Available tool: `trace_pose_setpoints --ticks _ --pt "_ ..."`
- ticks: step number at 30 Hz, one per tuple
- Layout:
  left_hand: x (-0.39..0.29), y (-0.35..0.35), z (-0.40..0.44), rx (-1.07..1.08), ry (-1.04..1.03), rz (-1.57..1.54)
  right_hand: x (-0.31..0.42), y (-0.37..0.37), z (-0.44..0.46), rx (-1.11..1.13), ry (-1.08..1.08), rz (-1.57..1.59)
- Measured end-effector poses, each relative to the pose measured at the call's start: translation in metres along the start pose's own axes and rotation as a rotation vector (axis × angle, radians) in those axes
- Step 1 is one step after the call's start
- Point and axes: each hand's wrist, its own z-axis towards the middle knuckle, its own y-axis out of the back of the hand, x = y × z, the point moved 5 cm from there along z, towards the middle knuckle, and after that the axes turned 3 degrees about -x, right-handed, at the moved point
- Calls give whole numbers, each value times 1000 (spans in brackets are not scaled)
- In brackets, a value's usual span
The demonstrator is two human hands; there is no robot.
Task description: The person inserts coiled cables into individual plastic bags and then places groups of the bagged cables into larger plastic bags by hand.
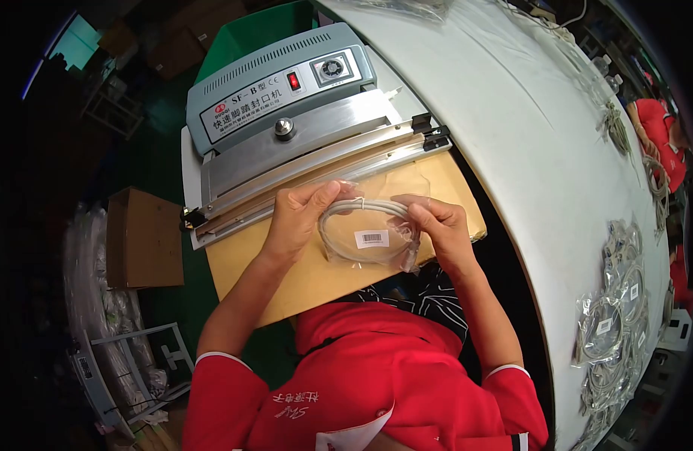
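A coiled light-grey cable (331,239) lies inside a clear plastic bag (345,249) that carries a white barcode label (372,238). My left hand (305,209) pinches the bag's upper left edge between thumb and fingers. At the upper right side, my right hand (437,222) grips the same bag, its thumb over the plastic. Both hands hold it just above the tan work board (264,278). Right beyond them stands a foot-operated bag sealer (286,98), its red switch (293,80) lit and its metal sealing bar (316,161) facing me.
A white-covered table (504,128) runs along the right, with several bagged cables (606,327) near its edge. People in red shirts (661,143) are at the far right. To the left are a cardboard box (145,239), plastic bags (87,255) and a metal frame (147,353).
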Motion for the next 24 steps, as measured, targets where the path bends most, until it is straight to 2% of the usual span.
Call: trace_pose_setpoints --ticks 2,5,9,10,13,18,21,24 --pt "1 0 1 -92 -28 -84 -1 2 3 -24 -25 14" --pt "-1 9 -1 -291 -111 -336 -10 9 5 -138 70 -26" --pt "-7 10 1 -298 -77 -571 -15 11 6 -154 64 77" --pt "-2 12 0 -294 -75 -571 -14 9 7 -157 65 76" --pt "19 6 -4 -78 -4 -323 -11 6 9 -212 100 26" --pt "29 7 -10 -121 -67 -269 1 11 17 -249 147 45" --pt "33 9 -16 -228 -131 -400 -9 14 21 -339 66 437" --pt "40 14 -16 -261 -95 -507 -22 5 26 -277 -63 396"
